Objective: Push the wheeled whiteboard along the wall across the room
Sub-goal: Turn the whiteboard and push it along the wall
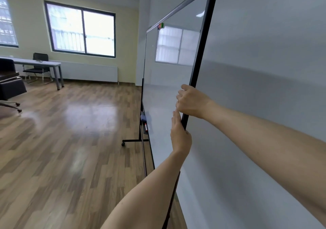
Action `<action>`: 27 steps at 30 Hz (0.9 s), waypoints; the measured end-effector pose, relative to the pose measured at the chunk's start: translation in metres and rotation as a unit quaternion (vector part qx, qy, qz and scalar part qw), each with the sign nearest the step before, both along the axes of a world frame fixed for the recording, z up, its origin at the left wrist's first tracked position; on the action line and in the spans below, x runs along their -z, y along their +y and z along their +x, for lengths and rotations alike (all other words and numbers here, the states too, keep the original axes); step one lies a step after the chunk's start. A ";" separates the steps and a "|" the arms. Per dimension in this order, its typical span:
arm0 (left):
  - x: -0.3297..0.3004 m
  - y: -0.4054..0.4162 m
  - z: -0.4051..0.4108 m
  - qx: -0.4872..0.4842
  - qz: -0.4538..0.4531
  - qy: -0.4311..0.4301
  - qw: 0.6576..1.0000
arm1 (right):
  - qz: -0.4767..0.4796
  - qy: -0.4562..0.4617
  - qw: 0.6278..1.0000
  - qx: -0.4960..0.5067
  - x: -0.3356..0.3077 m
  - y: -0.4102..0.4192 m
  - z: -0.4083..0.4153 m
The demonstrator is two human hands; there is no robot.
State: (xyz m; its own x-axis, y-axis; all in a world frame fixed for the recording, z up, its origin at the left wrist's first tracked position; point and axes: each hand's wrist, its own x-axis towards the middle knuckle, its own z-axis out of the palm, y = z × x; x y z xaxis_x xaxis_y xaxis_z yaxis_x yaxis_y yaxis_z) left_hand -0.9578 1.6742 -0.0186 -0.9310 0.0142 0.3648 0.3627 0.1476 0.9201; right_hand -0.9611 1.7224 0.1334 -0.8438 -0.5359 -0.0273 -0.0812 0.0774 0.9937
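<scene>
The wheeled whiteboard (169, 73) stands edge-on to me, close along the grey wall (264, 70) on the right. Its black side post (202, 52) rises tilted in the middle of the view. My right hand (192, 101) is wrapped around that post at about chest height. Just below it, my left hand (180, 137) grips the same post, fingers flat on the board face and thumb behind. Coloured magnets (160, 25) cling near the board's top rail. A pen tray (145, 122) with an eraser and a marker runs along the bottom. One castor foot (123, 143) sticks out onto the floor.
Wooden floor (70, 140) stretches ahead to a far wall with a large window (81, 31) and a radiator (91, 71). A grey table (35, 62) with a black chair (39, 64) stands at the back left. A dark office chair (8, 84) sits at the left edge.
</scene>
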 end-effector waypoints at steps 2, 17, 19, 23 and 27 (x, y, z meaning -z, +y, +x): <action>0.000 0.014 -0.027 -0.008 0.008 -0.009 1.000 | 0.004 0.005 1.000 -0.010 -0.002 0.011 -0.025; -0.005 0.093 -0.228 -0.038 0.014 -0.011 0.999 | 0.024 -0.004 1.000 -0.008 -0.005 0.087 -0.226; -0.005 0.102 -0.256 -0.040 0.014 -0.012 0.999 | 0.025 0.004 1.000 -0.009 -0.006 0.095 -0.253; -0.001 0.116 -0.331 -0.037 0.014 -0.005 0.999 | 0.030 0.026 0.999 -0.026 -0.002 0.109 -0.326; -0.003 0.128 -0.395 -0.032 0.009 -0.015 0.999 | 0.030 0.024 0.999 -0.036 -0.004 0.123 -0.399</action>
State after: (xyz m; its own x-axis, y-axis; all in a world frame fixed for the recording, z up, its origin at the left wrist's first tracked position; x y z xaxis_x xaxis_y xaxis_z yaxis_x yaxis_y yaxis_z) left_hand -1.3525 1.8023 -0.0155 -0.9404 -0.0514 0.3361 0.3251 0.1528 0.9332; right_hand -1.3604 1.8456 0.1372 -0.8048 -0.5931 -0.0216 -0.0372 0.0141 0.9992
